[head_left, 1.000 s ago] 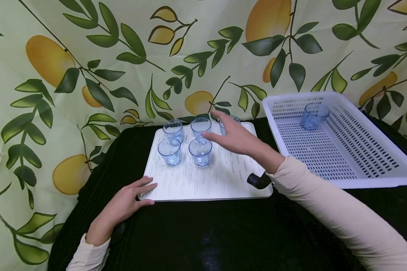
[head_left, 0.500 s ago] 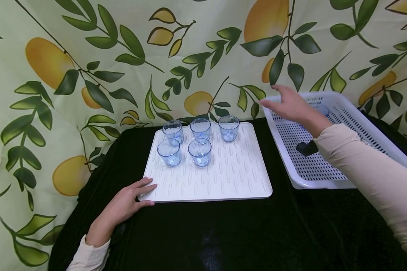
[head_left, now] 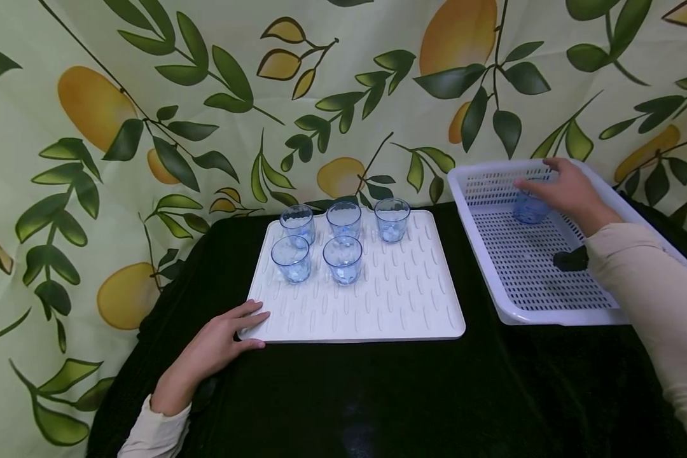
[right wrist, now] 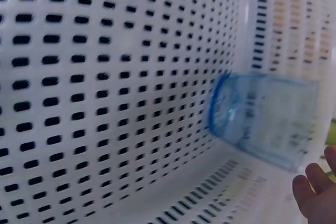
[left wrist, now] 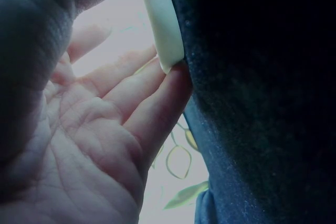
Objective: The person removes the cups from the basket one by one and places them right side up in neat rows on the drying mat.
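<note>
Over the far end of the white basket, my right hand reaches down with fingers spread at a blue glass tumbler. In the right wrist view the fingertips are right by the open rim of that tumbler, which stands on the perforated floor. My left hand rests on the near left corner of a white ridged mat, its fingers extended. The left wrist view shows the mat's edge against those fingers.
Several matching tumblers stand upright on the mat, three in the back row and two in front. Black cloth covers the table. A fruit-patterned curtain hangs close behind the mat and basket.
My right hand has moved right from over the back tumbler on the mat, across to the basket, and lowered at the tumbler there. My left hand has stayed on the mat corner.
</note>
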The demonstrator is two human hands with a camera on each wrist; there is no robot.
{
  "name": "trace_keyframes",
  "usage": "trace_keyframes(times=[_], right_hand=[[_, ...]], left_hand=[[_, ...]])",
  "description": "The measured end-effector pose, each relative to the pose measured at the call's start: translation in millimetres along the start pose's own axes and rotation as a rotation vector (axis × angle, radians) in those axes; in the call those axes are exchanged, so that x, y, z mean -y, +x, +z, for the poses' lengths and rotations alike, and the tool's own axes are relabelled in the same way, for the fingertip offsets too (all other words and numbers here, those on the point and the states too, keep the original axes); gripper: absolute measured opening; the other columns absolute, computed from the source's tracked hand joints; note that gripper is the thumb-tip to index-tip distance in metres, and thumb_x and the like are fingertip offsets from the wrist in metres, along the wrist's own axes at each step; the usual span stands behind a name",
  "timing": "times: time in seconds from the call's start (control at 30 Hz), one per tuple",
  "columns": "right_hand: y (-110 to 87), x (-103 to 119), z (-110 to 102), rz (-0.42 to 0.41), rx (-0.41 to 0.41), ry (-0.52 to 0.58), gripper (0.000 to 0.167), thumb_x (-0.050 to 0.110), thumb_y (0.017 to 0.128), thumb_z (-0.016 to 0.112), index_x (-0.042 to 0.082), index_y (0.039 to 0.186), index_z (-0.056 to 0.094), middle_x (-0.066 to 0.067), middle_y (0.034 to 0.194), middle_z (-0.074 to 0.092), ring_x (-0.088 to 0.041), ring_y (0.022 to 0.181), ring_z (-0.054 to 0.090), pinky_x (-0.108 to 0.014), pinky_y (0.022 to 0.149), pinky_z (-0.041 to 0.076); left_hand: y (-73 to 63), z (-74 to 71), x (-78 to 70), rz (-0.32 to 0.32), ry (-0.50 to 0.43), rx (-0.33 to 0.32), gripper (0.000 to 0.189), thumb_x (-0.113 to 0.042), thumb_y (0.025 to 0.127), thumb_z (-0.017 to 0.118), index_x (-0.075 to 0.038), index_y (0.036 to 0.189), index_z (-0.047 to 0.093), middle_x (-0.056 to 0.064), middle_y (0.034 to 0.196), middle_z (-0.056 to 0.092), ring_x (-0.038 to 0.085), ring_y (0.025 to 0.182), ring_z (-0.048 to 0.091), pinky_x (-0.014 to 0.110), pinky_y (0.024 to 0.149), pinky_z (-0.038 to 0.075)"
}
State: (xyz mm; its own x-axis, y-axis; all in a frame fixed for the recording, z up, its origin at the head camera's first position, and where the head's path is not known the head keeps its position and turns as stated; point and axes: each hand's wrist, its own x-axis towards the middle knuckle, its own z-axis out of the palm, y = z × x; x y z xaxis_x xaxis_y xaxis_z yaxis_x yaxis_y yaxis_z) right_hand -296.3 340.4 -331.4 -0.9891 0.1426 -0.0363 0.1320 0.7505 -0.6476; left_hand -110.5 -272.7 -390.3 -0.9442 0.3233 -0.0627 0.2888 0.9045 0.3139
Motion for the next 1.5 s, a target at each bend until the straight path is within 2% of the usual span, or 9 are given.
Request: trace_keyframes(times=[0.23,0.37,0.57,0.63,0.77,0.93,1.1,1.27,1.5], right_hand=[[1.2,-23,3,-0.028,0.024,-0.013,0.112,0.044,0.09,0.071,0.003,0.158,-0.009,-0.036,0.161,0.001,-0.06,0.144,0.011,-0.075,0.113,0.013],[2.7,-31,7,-0.047,0.058,-0.001,0.116,0.033,0.087,0.077,0.009,0.159,-0.012,-0.037,0.16,0.004,-0.063,0.142,0.013,-0.078,0.11,0.012],[9.7,-38,12,-0.065,0.12,0.025,0.122,0.037,0.082,0.082,0.014,0.16,-0.007,-0.039,0.156,0.015,-0.064,0.136,0.023,-0.082,0.101,0.024],[11.5,-40,14,-0.05,0.149,0.019,0.124,0.037,0.08,0.084,0.013,0.16,-0.007,-0.038,0.156,0.021,-0.063,0.137,0.026,-0.08,0.102,0.027],[13.8,-44,15,-0.043,0.21,-0.005,0.126,0.041,0.079,0.084,0.005,0.159,-0.006,-0.039,0.155,0.021,-0.062,0.139,0.024,-0.077,0.107,0.023],[10.5,-40,16,-0.046,0.232,-0.03,0.122,0.046,0.078,0.083,-0.004,0.157,0.004,-0.037,0.158,0.018,-0.06,0.141,0.021,-0.073,0.112,0.02],[6.9,-29,14,-0.059,0.267,-0.007,0.118,0.041,0.082,0.081,-0.005,0.156,0.002,-0.036,0.159,0.013,-0.061,0.138,0.021,-0.075,0.11,0.019],[4.2,-17,14,-0.076,0.281,0.055,0.111,0.033,0.087,0.078,-0.004,0.157,0.0,-0.035,0.16,0.013,-0.059,0.142,0.019,-0.074,0.112,0.019],[1.1,-3,17,-0.126,0.312,0.091,0.11,0.034,0.085,0.08,0.001,0.158,0.003,-0.032,0.158,0.023,-0.055,0.142,0.026,-0.073,0.111,0.024]], left_hand=[[1.3,2.5,-1.1,0.005,-0.009,0.0,0.053,-0.028,0.086,0.078,-0.014,0.135,0.063,0.012,0.149,0.052,0.036,0.139,0.048,0.056,0.107,0.044],[1.5,2.2,-1.5,0.002,-0.007,0.0,0.053,-0.029,0.086,0.078,-0.015,0.135,0.063,0.012,0.15,0.051,0.036,0.139,0.047,0.057,0.107,0.043],[0.8,0.2,-3.0,-0.01,0.008,-0.002,0.053,-0.029,0.086,0.077,-0.015,0.135,0.063,0.012,0.15,0.051,0.037,0.139,0.047,0.057,0.107,0.043],[0.8,0.0,-3.6,-0.009,0.012,-0.004,0.053,-0.029,0.086,0.077,-0.014,0.135,0.063,0.013,0.15,0.051,0.037,0.139,0.048,0.057,0.107,0.044],[0.9,0.1,-4.0,-0.009,0.016,-0.006,0.053,-0.028,0.086,0.078,-0.014,0.135,0.063,0.013,0.149,0.052,0.037,0.139,0.048,0.057,0.107,0.044],[1.1,1.3,-3.0,-0.009,0.013,-0.011,0.053,-0.028,0.086,0.078,-0.014,0.135,0.063,0.012,0.15,0.051,0.037,0.139,0.047,0.057,0.107,0.043],[0.7,3.1,-2.1,-0.006,0.013,-0.013,0.053,-0.028,0.085,0.078,-0.014,0.135,0.064,0.013,0.15,0.051,0.037,0.139,0.047,0.057,0.107,0.044],[0.6,2.8,-1.5,-0.007,0.016,-0.014,0.053,-0.028,0.085,0.078,-0.014,0.134,0.064,0.012,0.149,0.052,0.037,0.139,0.048,0.056,0.107,0.044],[1.0,1.3,-0.9,-0.002,0.018,-0.012,0.053,-0.029,0.085,0.078,-0.014,0.134,0.064,0.013,0.149,0.052,0.037,0.139,0.048,0.057,0.107,0.044]])
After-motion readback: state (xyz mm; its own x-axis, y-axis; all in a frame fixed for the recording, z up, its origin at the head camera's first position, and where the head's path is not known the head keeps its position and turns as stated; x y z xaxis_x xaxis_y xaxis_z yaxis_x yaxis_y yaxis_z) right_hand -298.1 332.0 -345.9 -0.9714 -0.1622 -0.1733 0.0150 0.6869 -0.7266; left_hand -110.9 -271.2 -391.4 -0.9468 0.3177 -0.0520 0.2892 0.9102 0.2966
